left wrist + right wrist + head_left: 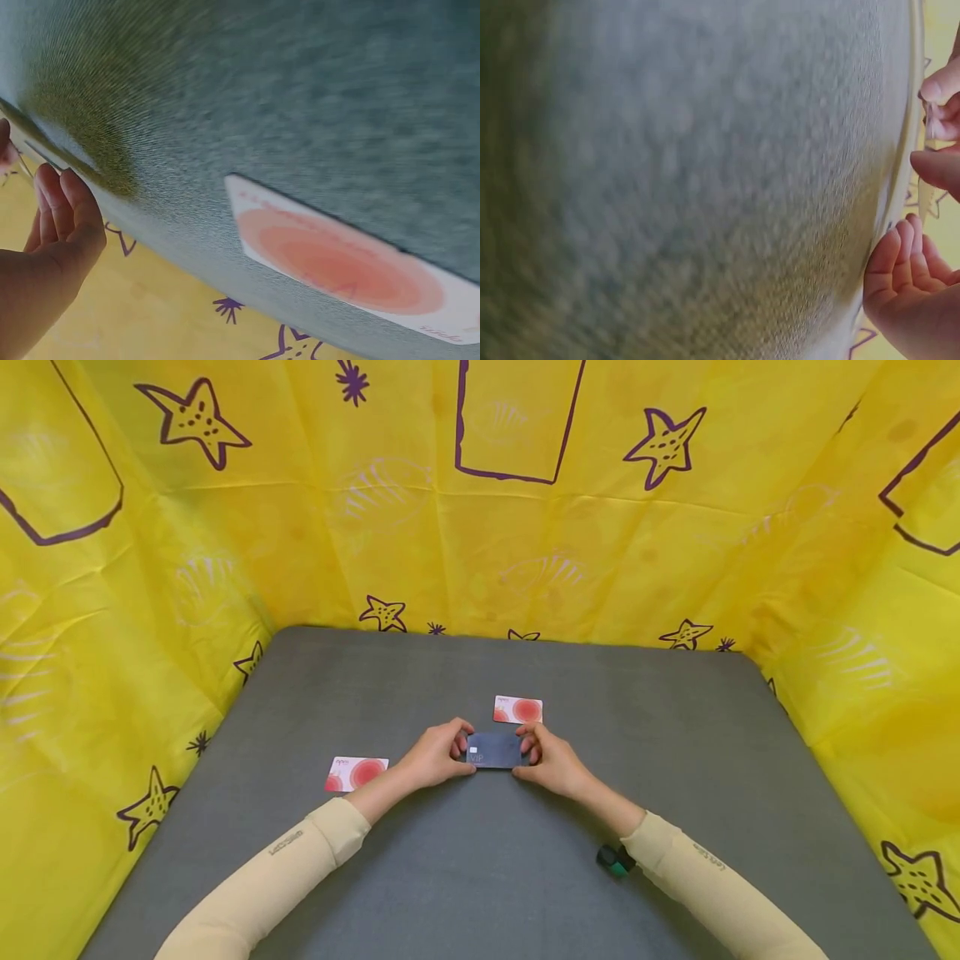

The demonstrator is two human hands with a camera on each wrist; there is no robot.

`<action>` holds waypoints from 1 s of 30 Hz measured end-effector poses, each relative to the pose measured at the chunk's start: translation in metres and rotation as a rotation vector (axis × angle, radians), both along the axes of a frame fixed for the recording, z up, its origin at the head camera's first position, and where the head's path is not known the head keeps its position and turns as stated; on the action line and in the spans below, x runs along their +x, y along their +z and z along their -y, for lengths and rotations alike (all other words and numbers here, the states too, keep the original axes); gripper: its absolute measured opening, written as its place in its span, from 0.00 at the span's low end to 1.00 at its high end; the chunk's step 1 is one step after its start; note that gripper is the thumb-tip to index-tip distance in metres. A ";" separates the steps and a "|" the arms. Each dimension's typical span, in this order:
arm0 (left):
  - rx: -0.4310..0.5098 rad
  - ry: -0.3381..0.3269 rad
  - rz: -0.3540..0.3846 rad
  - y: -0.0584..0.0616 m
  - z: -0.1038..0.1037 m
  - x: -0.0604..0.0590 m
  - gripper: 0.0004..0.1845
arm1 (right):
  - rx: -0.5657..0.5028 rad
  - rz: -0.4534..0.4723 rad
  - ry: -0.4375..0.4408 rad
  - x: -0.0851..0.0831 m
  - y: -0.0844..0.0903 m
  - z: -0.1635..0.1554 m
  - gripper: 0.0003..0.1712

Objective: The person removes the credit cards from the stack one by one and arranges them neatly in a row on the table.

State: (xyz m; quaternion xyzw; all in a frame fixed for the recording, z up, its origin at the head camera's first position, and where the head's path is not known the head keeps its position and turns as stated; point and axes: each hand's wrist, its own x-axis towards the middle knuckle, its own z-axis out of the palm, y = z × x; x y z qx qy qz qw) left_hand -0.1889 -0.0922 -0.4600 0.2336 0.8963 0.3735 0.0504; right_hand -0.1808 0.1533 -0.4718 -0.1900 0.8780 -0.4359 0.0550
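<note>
Yellow cloth (420, 547) printed with purple starfish and pale fish bones hangs around a grey, fabric-looking tabletop (487, 877); I take the middle of that table as a clock's centre, twelve towards the back wall. From about eight o'clock comes a cream left sleeve (277, 877) with small dark lettering. Next, at nine o'clock, a white rectangular card with red circles (356, 773) lies flat just beyond the left forearm. The person's bare left hand (435, 756) pinches the left end of a dark blue-grey rectangular card (495, 752), thumb at the near corner, fingers at the far one. That card sits at the centre, its "VIP" lettering and small white square near its left end; I cannot tell whether it touches the table. At one o'clock from it lies a second white card with red circles (517, 709), close to the right fingertips. The right hand (558, 764) pinches the dark card's right end likewise. At four o'clock a small black-and-green object (615, 860) shows beside the cream right sleeve (727, 885).
</note>
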 end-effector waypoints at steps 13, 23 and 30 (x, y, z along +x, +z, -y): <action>-0.002 -0.014 0.007 0.001 0.020 0.021 0.27 | -0.005 -0.011 0.071 0.012 0.000 0.012 0.31; -0.016 -0.002 -0.011 0.001 0.032 0.033 0.27 | 0.006 -0.003 0.112 0.020 0.001 0.021 0.32; -0.010 -0.012 -0.035 0.000 0.039 0.039 0.27 | 0.039 -0.046 0.139 0.023 0.000 0.027 0.31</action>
